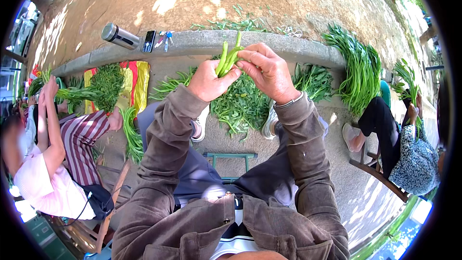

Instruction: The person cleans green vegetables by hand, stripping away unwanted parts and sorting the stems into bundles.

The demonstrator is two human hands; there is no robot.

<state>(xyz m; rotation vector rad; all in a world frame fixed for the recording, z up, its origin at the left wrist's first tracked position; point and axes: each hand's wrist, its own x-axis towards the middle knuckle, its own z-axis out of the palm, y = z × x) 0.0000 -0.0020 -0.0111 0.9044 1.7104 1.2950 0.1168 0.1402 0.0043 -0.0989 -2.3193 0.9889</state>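
My left hand (213,81) holds several short green vegetable stems (228,59) upright between thumb and fingers. My right hand (265,68) meets it from the right, its thumb and fingertips pinched on one of these stems. Below both hands, between my shoes, a heap of stripped green leaves (240,104) lies on the pavement. Left of that heap are loose green stems (173,85); a bunch of leafy greens (314,83) lies to its right.
A stone kerb (202,43) bears a steel flask (120,36), a keypad phone (148,41) and keys (166,40). Long-stemmed greens (357,72) drape over it at right. Seated people with greens are at left (47,159) and right (411,159). A yellow-red sack (139,83) holds leaves.
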